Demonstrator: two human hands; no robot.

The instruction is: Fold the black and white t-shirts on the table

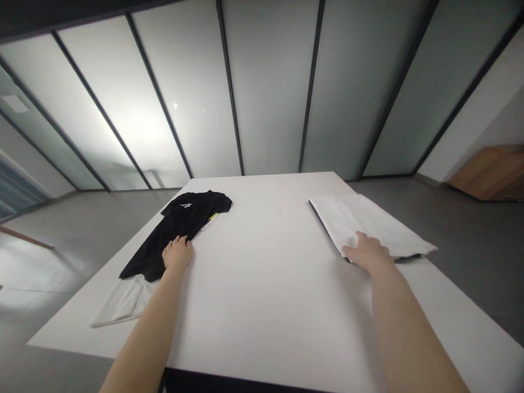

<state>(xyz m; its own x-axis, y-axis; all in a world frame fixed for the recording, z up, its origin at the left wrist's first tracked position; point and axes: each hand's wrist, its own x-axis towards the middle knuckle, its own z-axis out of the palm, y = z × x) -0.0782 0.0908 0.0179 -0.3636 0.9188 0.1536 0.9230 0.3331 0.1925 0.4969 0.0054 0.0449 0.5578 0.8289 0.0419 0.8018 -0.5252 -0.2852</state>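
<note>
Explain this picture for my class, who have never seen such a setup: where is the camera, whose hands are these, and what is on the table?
This view comes from a camera worn on a person's head, looking forward and down, so the left hand and right hand are that person's own. The left rests on a black T-shirt, and the right rests on a folded white cloth. Neither clearly grips anything. Both things lie on a white table, with white fabric showing beneath the shirt's near end.
</note>
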